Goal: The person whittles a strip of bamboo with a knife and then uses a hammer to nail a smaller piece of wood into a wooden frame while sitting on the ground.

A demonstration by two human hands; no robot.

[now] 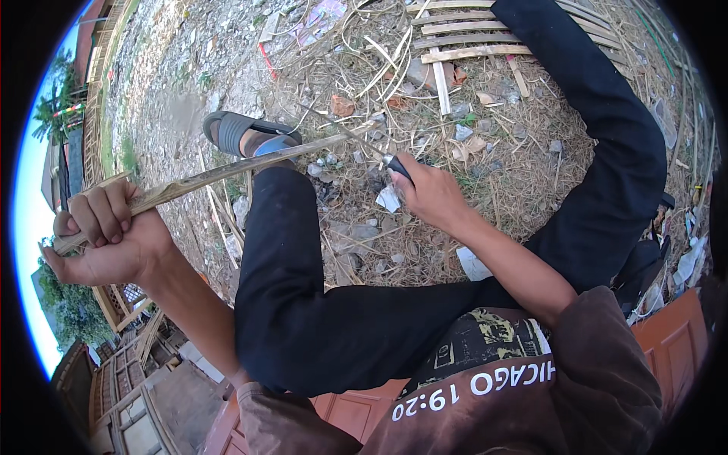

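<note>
My left hand [114, 227] is closed round one end of a long bamboo strip [227, 168], raised at the left. The strip slants across above my left shin toward the middle of the view. My right hand [431, 189] grips the black handle of a knife [396, 164]. Its thin blade points up and to the left, and crosses the strip near the strip's far end. Whether the edge touches the strip I cannot tell. Below the strip stretches my left leg in black trousers, with a grey sandal [235, 134] on the foot.
A slatted bamboo panel [462, 39] lies at the top, partly beneath my right leg. Dry shavings, stones, brick pieces [343, 105] and litter [388, 199] cover the ground. Reddish-brown panelled boards [671, 341] are behind me. Bamboo frames [125, 413] stand at the lower left.
</note>
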